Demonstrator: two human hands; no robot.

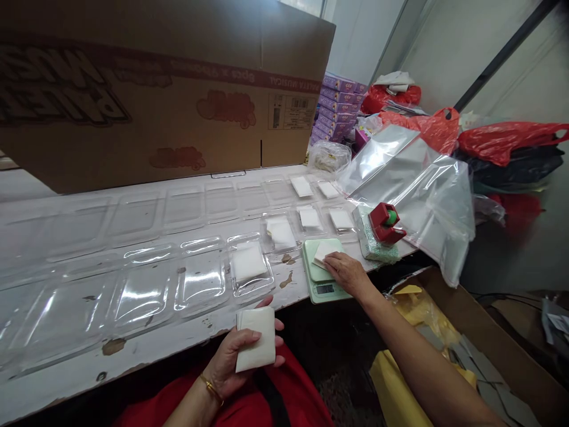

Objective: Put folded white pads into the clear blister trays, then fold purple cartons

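My left hand [244,350] grips a stack of white paper sheets [256,341] over my lap, thumb on top and fingers behind. At the table's front edge, my right hand [343,270] rests its closed fingers on a small white paper stack [323,251] lying on the pale green kitchen scale [313,290]. The scale's display faces me, too small to read. Left of the scale, a clear plastic tray [252,289] bears another white stack [249,261]. Several more clear trays behind it bear similar stacks.
Rows of clear plastic trays [144,290] cover the left of the white table [66,379]. A large cardboard box [178,118] stands behind. To the right are a red tape dispenser [386,225], plastic bags [427,184] and an open carton [489,314] on the floor side.
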